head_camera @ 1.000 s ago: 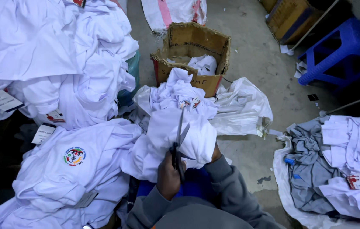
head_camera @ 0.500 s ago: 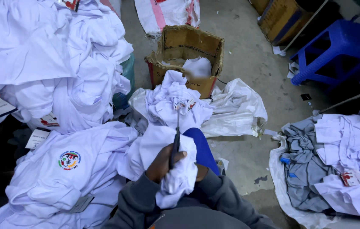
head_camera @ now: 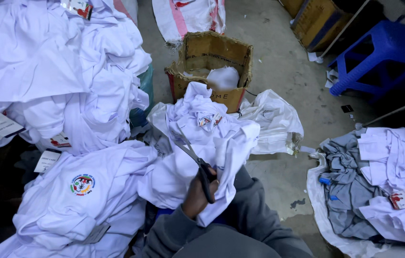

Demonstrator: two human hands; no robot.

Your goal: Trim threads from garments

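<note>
A pair of scissors [head_camera: 194,160] is gripped in the right hand [head_camera: 197,193], fingers threaded through the dark handles low in the middle of the view, blades angled up and to the left. The blades are laid across a white garment [head_camera: 221,143], which is draped over the lap and bunched up just in front of the hand. The left hand cannot be made out; it is hidden under the cloth, so whether it is clenched or loose cannot be told. Grey sleeves [head_camera: 250,210] are seen at the bottom edge.

To the left, a white shirt with a round coloured badge [head_camera: 82,184] is spread on a heap, and more white garments [head_camera: 54,71] are piled high behind it, paper tags [head_camera: 1,125] hanging off them. Straight ahead on the concrete floor [head_camera: 283,67], an open cardboard box [head_camera: 212,67] is stood, white cloth tucked inside. Just beside it, to the right, a crumpled clear plastic bag [head_camera: 274,122] is lying. Further right, a blue plastic stool [head_camera: 384,55] is seen near the top, and below it grey and white clothes [head_camera: 374,181] are heaped on a white sack.
</note>
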